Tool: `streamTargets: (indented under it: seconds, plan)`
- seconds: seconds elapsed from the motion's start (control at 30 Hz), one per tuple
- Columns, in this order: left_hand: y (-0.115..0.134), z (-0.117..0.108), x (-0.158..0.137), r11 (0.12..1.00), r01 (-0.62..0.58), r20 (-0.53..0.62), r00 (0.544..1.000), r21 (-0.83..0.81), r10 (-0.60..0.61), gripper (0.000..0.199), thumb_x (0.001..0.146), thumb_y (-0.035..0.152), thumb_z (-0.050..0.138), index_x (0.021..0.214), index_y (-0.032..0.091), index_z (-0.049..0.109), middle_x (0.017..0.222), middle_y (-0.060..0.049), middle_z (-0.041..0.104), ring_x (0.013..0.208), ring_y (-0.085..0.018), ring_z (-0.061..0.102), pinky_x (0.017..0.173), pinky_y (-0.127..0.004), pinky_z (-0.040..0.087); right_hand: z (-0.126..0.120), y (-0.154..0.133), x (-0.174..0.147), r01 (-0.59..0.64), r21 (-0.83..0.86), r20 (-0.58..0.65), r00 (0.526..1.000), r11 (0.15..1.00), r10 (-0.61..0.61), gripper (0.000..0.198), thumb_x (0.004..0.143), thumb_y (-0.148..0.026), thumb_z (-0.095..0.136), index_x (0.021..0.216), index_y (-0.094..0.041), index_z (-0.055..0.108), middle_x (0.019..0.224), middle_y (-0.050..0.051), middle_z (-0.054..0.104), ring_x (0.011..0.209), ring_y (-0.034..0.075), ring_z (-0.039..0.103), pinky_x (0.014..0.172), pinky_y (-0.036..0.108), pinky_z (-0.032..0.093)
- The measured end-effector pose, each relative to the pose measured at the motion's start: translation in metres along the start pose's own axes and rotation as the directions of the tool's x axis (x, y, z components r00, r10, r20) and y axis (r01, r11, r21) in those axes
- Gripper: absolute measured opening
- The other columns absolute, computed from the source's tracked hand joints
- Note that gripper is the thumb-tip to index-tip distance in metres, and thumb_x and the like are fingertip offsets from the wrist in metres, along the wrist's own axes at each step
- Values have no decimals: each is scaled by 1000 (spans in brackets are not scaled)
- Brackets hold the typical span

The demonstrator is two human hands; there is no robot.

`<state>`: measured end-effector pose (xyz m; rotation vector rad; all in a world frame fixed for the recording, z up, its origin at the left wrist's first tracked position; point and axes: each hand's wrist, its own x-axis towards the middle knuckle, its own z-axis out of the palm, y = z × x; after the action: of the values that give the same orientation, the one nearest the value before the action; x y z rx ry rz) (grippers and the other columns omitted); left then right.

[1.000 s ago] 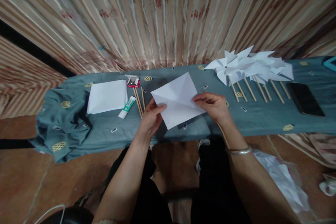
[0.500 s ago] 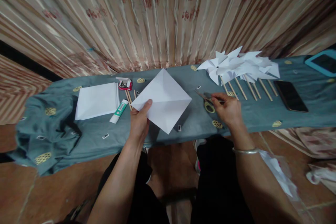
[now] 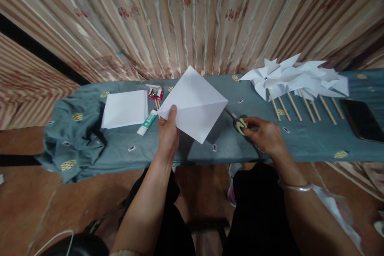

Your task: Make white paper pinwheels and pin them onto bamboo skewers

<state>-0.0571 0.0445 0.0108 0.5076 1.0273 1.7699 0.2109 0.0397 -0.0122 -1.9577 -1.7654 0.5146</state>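
White paper, a thin square sheet point(image 3: 192, 114) with a crease running across it, is slanting above the patterned teal cloth point(image 3: 117, 144), the left hand point(image 3: 168, 131) pinching its left corner between thumb and fingers. The right hand's point(image 3: 267, 134) curled fingers are grasping yellow-green-handled scissors point(image 3: 241, 127), metal blades pointing towards the sheet's right corner. Spiky paper pinwheels point(image 3: 270, 81) are lying farther right on wooden sticks point(image 3: 295, 107).

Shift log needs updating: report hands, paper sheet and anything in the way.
Left hand pinching creased paper sheet near its left corner. Right hand holding scissors, blades toward the sheet. Possible snag: glue stick close by sheet's left corner.
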Motion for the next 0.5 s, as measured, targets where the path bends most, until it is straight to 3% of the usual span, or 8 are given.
streamTargets:
  seconds: [0.07,0.13,0.23,0.3,0.37,0.5]
  plan:
    - [4,0,3,1000,-29,-31,999,-13,28,32,74,34,78,100,16,71,110,-10,75,116,-25,65,101,-34,51,7,-10,-8,-73,375,83,995,924,45,31,69,-35,71,96,-21,74,86,6,76,78,22,71,62,29,50]
    - [9,-1,6,998,-50,-72,996,-28,48,28,80,31,73,104,17,70,114,-9,74,117,-24,64,101,-33,51,15,-23,-19,-248,645,285,956,723,73,42,62,-39,79,99,-20,72,89,7,76,74,21,70,50,24,45]
    - [15,-3,9,999,-31,-148,989,-37,25,24,88,28,63,108,16,69,118,-10,72,120,-23,63,102,-33,51,27,-42,-34,-452,780,494,869,432,17,52,59,-35,85,107,-23,71,91,5,77,78,18,70,60,23,51]
    - [19,-5,11,999,-2,-198,980,-39,-6,23,91,26,58,109,15,67,118,-10,72,122,-22,62,102,-33,51,32,-53,-43,-528,780,572,819,335,-41,51,58,-37,87,106,-24,72,91,4,76,79,16,70,70,25,53]
    - [22,-7,12,999,8,-225,974,-45,-18,24,92,26,56,110,14,66,117,-12,72,123,-23,60,101,-34,52,36,-61,-51,-545,774,602,791,323,-106,49,61,-43,87,104,-24,73,87,3,75,75,14,67,69,24,53]
    - [25,-10,13,997,-4,-233,972,-79,-14,28,92,29,56,115,16,65,116,-11,73,127,-25,57,100,-36,53,41,-68,-60,-435,784,576,777,444,-255,54,74,-60,73,109,-19,71,85,6,72,66,13,59,61,26,49]
